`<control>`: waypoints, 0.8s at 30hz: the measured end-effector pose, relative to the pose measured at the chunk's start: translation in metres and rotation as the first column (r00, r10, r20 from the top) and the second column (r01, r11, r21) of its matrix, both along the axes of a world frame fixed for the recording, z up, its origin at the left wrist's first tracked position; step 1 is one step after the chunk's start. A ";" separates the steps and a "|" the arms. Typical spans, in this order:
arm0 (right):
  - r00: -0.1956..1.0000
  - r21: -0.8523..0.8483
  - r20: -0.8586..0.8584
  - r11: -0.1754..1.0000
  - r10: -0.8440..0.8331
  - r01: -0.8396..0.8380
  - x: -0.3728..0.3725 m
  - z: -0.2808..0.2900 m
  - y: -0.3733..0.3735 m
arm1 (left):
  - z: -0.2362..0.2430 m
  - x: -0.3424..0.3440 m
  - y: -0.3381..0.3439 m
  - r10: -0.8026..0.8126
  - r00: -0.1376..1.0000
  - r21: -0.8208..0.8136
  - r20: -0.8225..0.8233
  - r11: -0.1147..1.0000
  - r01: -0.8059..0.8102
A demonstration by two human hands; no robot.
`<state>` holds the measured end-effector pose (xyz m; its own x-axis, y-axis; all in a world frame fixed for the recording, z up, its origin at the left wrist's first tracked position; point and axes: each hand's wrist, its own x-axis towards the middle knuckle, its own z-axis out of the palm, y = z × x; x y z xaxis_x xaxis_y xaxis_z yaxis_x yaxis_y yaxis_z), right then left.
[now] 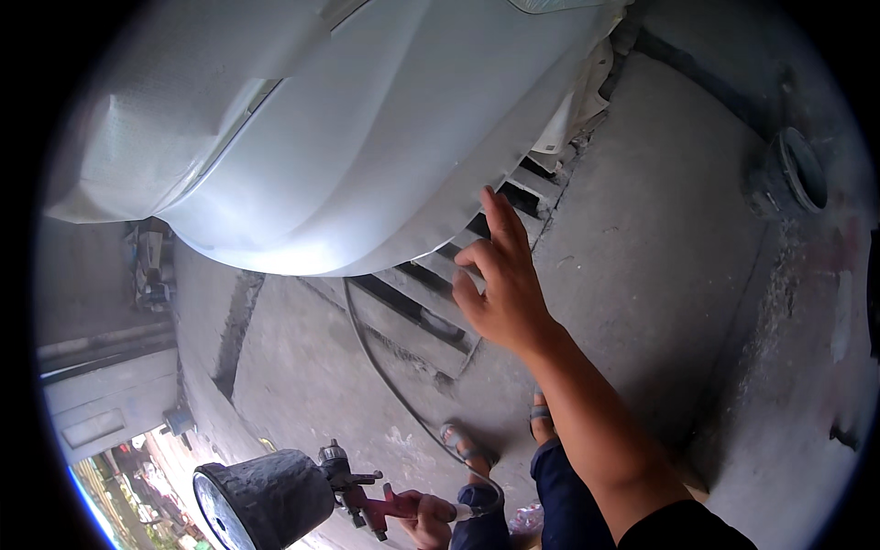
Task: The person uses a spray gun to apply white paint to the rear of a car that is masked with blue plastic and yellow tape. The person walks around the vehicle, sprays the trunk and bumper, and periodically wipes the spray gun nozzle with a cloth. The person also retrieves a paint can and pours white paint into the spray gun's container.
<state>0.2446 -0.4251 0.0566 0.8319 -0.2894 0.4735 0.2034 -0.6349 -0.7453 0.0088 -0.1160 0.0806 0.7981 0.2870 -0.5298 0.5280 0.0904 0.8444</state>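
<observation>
My left hand (427, 522) is wrapped round the red handle of a spray gun (385, 504), low in the picture. A grey, paint-crusted cup (266, 500) sits on the gun, tilted to the left. My right hand (500, 275) reaches forward, holding nothing, with some fingers stretched out and others bent. Its fingertips are close to the lower edge of a glossy silver-white car body panel (367, 165); whether they touch it I cannot tell. From the gun's handle a thin grey hose (385, 376) runs forward across the floor and passes under the panel.
Beneath the panel's edge a slotted drain grate (412, 302) is set in the grey concrete floor (632, 238). A dirty bucket (793, 174) stands by the wall at far right. Pale covering sheet (573, 110) hangs beside the panel. My sandalled feet (467, 445) are near the hose.
</observation>
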 end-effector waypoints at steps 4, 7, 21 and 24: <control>1.000 -0.050 0.023 0.999 -0.012 0.013 0.022 0.010 0.005 | 0.001 0.002 0.001 0.004 1.000 -0.008 -0.024 1.000 -0.004; 0.999 -0.084 0.014 0.996 -0.035 0.036 0.029 0.010 0.008 | 0.001 0.003 0.002 0.005 1.000 0.004 -0.027 1.000 -0.005; 0.993 -0.160 -0.102 0.986 -0.067 0.050 0.041 0.010 0.013 | 0.000 0.004 0.005 0.024 0.999 -0.015 -0.045 1.000 -0.025; 0.988 -0.182 -0.132 0.982 -0.080 0.055 0.043 0.011 0.014 | 0.003 0.006 0.002 0.008 1.000 -0.007 -0.029 1.000 -0.009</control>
<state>0.2871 -0.4107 0.0673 0.8742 -0.2689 0.4043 0.0587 -0.7680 -0.6377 0.0152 -0.1140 0.0831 0.7797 0.2901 -0.5550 0.5518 0.1006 0.8279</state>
